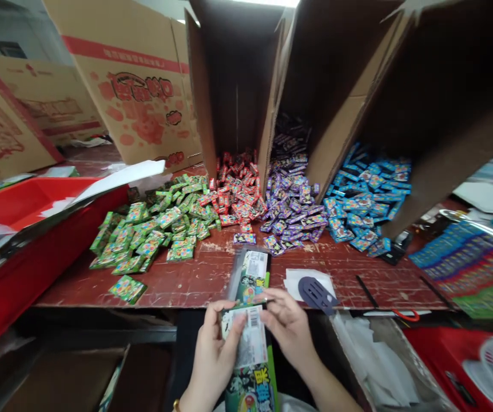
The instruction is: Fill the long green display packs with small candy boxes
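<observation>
A long, flat candy package [253, 360], green and black with a white barcode label, stands out over the table's near edge. My left hand [216, 349] is closed on its left side, the thumb lying across the label. At the right edge, the fingers of my right hand [291, 329] are bent and pinched at the upper corner of the package. Beyond my fingertips a similar printed piece [255, 264] with a clear plastic edge lies on the table; whether it joins the held package I cannot tell.
Heaps of small green packets [156, 229], red packets [240, 191], purple packets [293, 206] and blue packets [366, 194] spill from upright cardboard boxes [238, 68]. A red bin [79, 246] stands left. Right are a dark slotted plastic piece [317, 293] and colourful printed packs [469, 257].
</observation>
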The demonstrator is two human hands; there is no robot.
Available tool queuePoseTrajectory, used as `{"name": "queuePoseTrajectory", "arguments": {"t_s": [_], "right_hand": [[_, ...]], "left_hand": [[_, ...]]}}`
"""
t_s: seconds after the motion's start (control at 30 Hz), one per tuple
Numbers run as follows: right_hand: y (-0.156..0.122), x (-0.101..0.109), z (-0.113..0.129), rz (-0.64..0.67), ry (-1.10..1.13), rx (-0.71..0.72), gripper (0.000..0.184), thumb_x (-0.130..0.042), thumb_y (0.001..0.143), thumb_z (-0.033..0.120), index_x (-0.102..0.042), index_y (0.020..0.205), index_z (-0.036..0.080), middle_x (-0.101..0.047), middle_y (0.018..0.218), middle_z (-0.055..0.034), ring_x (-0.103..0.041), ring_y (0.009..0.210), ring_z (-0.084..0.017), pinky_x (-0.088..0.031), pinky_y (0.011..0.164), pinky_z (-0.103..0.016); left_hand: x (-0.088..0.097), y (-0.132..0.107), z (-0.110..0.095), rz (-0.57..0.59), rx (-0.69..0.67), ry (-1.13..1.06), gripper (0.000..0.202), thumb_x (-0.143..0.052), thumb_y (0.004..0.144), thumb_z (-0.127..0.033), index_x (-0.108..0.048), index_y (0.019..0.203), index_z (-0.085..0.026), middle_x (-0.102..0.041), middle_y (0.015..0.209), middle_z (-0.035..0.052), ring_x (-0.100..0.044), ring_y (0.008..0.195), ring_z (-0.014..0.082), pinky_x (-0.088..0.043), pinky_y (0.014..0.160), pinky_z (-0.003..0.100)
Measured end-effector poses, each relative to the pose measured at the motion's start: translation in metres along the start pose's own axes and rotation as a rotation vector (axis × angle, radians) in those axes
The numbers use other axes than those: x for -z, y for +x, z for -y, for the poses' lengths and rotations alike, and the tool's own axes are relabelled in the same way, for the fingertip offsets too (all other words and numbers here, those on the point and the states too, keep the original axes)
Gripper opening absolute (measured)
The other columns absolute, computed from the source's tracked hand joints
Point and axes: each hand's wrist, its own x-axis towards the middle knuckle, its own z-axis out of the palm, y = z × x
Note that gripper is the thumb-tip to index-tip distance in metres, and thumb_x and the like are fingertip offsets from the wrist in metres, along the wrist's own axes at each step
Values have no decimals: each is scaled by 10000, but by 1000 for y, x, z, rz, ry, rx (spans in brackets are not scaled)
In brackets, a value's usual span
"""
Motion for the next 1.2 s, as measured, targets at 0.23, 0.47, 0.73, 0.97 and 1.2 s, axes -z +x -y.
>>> {"name": "queuePoseTrajectory", "arguments": {"t_s": [0.23, 0.47, 0.73, 0.97, 1.2], "right_hand": [[4, -22, 5, -113, -85, 162, 68, -601, 809, 234, -637, 862, 210, -670, 870, -64, -626, 851, -206, -489, 804, -350], [11, -11, 19, 0, 62, -51, 71, -719, 701, 249, -702, 721, 183, -667, 749, -42, -618, 734, -180, -476, 697, -297], [26, 7, 20, 57, 292, -459, 229, -810, 576, 308, -718, 713, 149, -708, 752, -50, -625, 712, -158, -454, 711, -276], [23, 21, 12, 144, 253, -395, 160, -768, 659, 274, -720, 758, 158, -707, 824, -54, -620, 788, -156, -445, 763, -266], [27, 20, 8, 168, 279, -443, 180, -775, 640, 277, -721, 751, 147, -707, 774, -58, -625, 712, -141, -452, 683, -249]], "left_hand": [[-7, 3, 3, -136, -253, -107, 231, -578, 820, -217, -459, 1013, -259, -611, 995, 30, -586, 955, 176, -458, 843, 285], [8, 9, -18, 47, -4, 5, 161, -632, 770, -351, -639, 818, -198, -645, 800, 21, -607, 780, 157, -476, 705, 203], [5, 21, -22, 74, 266, -196, 301, -697, 687, -432, -668, 823, -165, -703, 755, 36, -623, 691, 162, -479, 613, 198], [1, 10, -17, 177, 13, -50, 183, -537, 851, -319, -660, 887, -188, -673, 969, 68, -601, 922, 210, -448, 816, 275], [-2, 8, -13, 127, -68, -18, 82, -594, 812, -289, -626, 815, -213, -627, 848, 22, -588, 832, 165, -449, 753, 226]]}}
